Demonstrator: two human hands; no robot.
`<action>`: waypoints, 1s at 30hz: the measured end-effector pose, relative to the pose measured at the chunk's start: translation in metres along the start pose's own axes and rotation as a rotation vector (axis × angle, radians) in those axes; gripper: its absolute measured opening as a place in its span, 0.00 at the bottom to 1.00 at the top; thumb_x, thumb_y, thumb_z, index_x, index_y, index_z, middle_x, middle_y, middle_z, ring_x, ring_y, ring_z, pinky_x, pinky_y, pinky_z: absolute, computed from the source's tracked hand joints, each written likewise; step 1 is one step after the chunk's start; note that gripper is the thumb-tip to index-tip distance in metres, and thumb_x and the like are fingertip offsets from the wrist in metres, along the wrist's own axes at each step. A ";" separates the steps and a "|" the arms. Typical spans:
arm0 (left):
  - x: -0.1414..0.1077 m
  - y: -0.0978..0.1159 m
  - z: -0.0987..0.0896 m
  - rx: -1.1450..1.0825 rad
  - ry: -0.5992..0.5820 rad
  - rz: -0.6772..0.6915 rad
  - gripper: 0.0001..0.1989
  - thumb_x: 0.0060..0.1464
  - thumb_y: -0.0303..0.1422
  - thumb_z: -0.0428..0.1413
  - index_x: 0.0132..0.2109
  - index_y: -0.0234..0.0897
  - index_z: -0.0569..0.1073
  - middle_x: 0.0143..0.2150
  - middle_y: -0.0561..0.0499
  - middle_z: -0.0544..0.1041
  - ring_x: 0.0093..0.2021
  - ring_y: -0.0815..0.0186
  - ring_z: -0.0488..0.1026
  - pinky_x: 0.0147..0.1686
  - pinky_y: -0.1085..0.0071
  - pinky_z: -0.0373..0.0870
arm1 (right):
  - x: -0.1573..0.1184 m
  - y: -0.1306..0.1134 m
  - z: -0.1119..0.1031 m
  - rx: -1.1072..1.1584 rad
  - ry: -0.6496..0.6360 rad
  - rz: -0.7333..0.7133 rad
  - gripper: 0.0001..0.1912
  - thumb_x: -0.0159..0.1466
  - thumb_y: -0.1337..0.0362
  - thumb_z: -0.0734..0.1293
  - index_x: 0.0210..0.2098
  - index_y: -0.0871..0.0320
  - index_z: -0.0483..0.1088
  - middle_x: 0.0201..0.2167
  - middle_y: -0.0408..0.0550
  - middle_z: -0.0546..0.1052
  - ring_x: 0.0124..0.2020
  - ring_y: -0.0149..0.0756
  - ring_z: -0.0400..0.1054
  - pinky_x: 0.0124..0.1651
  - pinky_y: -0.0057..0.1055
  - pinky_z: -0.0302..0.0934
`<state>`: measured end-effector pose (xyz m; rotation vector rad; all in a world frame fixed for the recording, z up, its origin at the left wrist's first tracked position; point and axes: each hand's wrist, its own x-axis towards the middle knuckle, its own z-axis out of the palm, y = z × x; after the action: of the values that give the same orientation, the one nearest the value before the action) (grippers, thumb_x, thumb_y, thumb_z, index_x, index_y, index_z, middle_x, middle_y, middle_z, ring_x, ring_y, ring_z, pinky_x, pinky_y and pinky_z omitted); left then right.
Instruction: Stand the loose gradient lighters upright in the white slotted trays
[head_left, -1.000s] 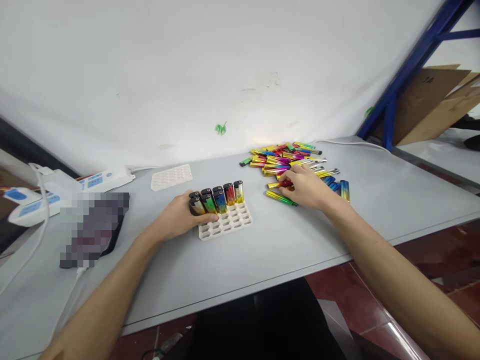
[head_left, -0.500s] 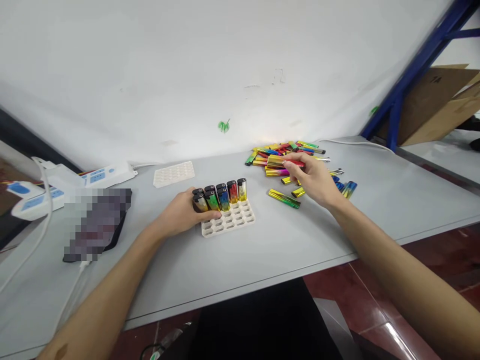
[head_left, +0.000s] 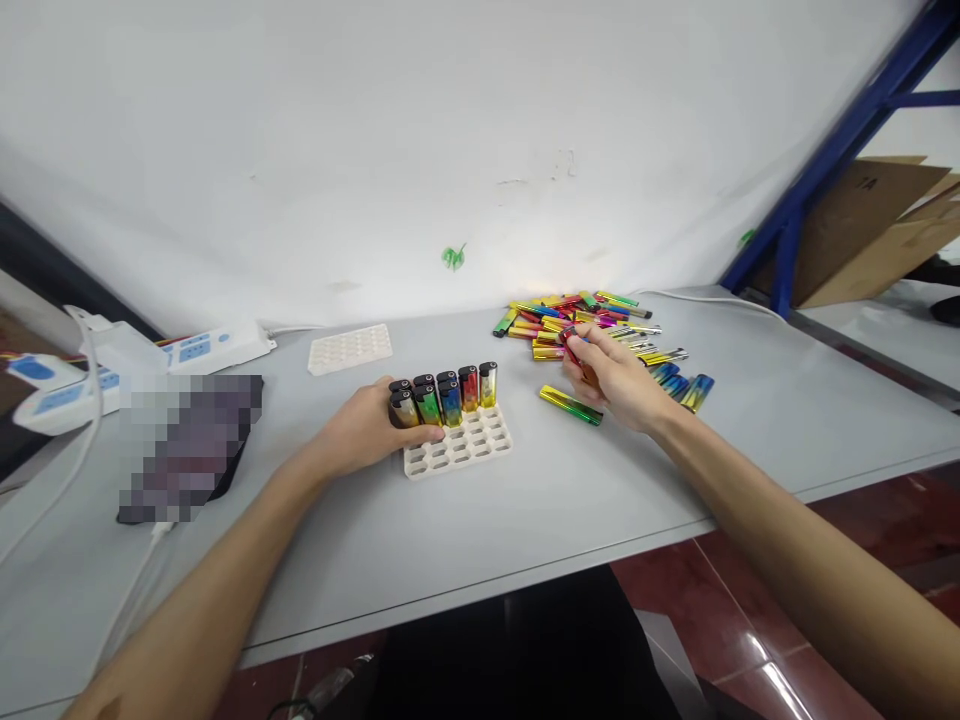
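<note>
Fingers of the right hand (head_left: 616, 380) pinch a red lighter (head_left: 568, 339) beside the loose pile (head_left: 551, 310), its long axis slanting, visible end up and leftward. The left hand (head_left: 366, 430) clasps a white tray's (head_left: 459, 464) left end, where black-topped lighters (head_left: 451, 404) stand upright.

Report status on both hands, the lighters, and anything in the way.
Left hand around left end of white tray, by upright lighters. Right hand gripping red lighter near loose pile. Possible obstacle: yellow-green lighter lying near right hand.
</note>
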<state>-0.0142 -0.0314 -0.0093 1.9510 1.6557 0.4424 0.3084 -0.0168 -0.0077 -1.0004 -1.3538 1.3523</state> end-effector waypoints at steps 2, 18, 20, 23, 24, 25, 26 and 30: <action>0.000 0.000 0.000 0.000 -0.008 0.001 0.32 0.40 0.58 0.65 0.44 0.40 0.76 0.42 0.49 0.81 0.42 0.53 0.78 0.37 0.63 0.72 | 0.000 0.000 0.001 -0.004 -0.004 0.036 0.18 0.64 0.46 0.68 0.38 0.54 0.65 0.22 0.35 0.60 0.15 0.22 0.47 0.18 0.24 0.38; 0.000 0.000 0.001 -0.002 0.017 0.030 0.31 0.40 0.57 0.65 0.44 0.40 0.75 0.41 0.48 0.81 0.41 0.53 0.77 0.36 0.63 0.71 | 0.000 -0.001 0.004 0.110 -0.010 0.133 0.32 0.67 0.37 0.56 0.19 0.55 0.54 0.13 0.34 0.45 0.15 0.25 0.36 0.17 0.26 0.34; 0.000 -0.001 0.001 0.003 0.019 0.018 0.31 0.39 0.57 0.65 0.43 0.40 0.75 0.41 0.48 0.81 0.40 0.54 0.77 0.35 0.63 0.70 | 0.001 -0.002 0.003 0.133 0.023 0.153 0.31 0.68 0.40 0.55 0.17 0.54 0.52 0.12 0.35 0.45 0.14 0.25 0.35 0.16 0.26 0.33; 0.000 0.000 0.001 -0.002 0.024 0.008 0.31 0.38 0.58 0.66 0.43 0.40 0.75 0.40 0.49 0.81 0.40 0.54 0.77 0.34 0.64 0.70 | 0.001 -0.001 0.004 0.139 0.049 0.171 0.29 0.68 0.44 0.53 0.16 0.53 0.51 0.11 0.35 0.45 0.14 0.26 0.33 0.16 0.27 0.32; -0.001 0.001 0.000 -0.001 0.027 0.005 0.31 0.38 0.58 0.66 0.43 0.40 0.75 0.40 0.49 0.81 0.40 0.54 0.77 0.35 0.63 0.70 | 0.001 -0.001 0.004 0.135 0.051 0.173 0.28 0.67 0.45 0.53 0.16 0.53 0.50 0.11 0.35 0.44 0.14 0.26 0.33 0.16 0.27 0.31; -0.001 0.002 0.000 -0.001 0.031 0.001 0.31 0.38 0.58 0.66 0.42 0.40 0.74 0.41 0.49 0.81 0.40 0.53 0.77 0.35 0.63 0.70 | 0.002 0.000 0.005 0.130 0.054 0.171 0.28 0.67 0.45 0.54 0.16 0.53 0.50 0.11 0.35 0.44 0.14 0.26 0.33 0.16 0.27 0.31; -0.001 0.003 0.000 -0.001 0.032 -0.001 0.31 0.38 0.58 0.66 0.42 0.40 0.74 0.41 0.49 0.81 0.40 0.53 0.77 0.35 0.63 0.71 | 0.002 0.000 0.005 0.125 0.056 0.169 0.27 0.67 0.45 0.54 0.16 0.52 0.50 0.11 0.35 0.44 0.14 0.26 0.32 0.16 0.27 0.31; -0.002 0.003 0.000 -0.003 0.025 0.003 0.31 0.38 0.58 0.66 0.43 0.40 0.73 0.40 0.49 0.81 0.40 0.53 0.78 0.36 0.62 0.71 | 0.002 0.001 0.007 0.108 0.065 0.159 0.29 0.66 0.41 0.55 0.17 0.52 0.49 0.12 0.35 0.44 0.15 0.26 0.33 0.17 0.27 0.31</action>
<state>-0.0124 -0.0332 -0.0073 1.9538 1.6662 0.4720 0.3015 -0.0165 -0.0081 -1.0871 -1.1606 1.4817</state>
